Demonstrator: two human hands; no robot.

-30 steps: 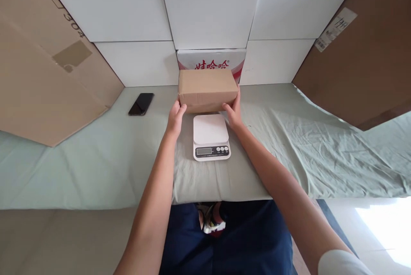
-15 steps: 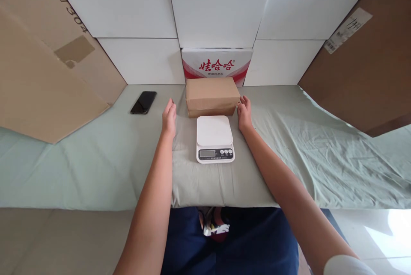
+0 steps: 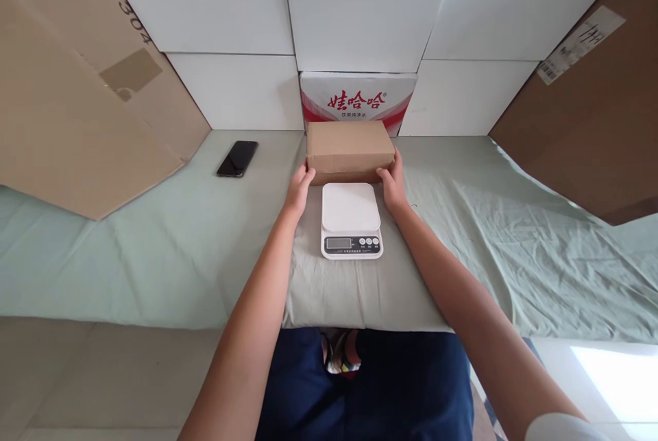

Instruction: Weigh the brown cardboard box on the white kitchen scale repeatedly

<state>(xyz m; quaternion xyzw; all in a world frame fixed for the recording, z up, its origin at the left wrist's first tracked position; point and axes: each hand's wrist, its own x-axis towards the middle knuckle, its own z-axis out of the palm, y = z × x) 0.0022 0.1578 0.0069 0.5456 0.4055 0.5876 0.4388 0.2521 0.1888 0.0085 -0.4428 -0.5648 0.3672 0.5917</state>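
left hand [image 3: 299, 188]: half a second ago clear of the cardboard box [image 3: 350, 149], palm open; now closed in against its left end. right hand [image 3: 393, 184]: likewise back on the right end (a second ago both hands gripped the box, then let go). box: now lying on the cloth.

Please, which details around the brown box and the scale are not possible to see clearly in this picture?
Head view only:
- Scale: the display reading is too small to read.
- Brown box: its back face and underside are hidden by the box itself.
- Left hand and right hand: fingertips touch the box ends; how firmly they press cannot be told.
- Red and white carton: its lower part is hidden behind the box.
- Phone: screen is dark.
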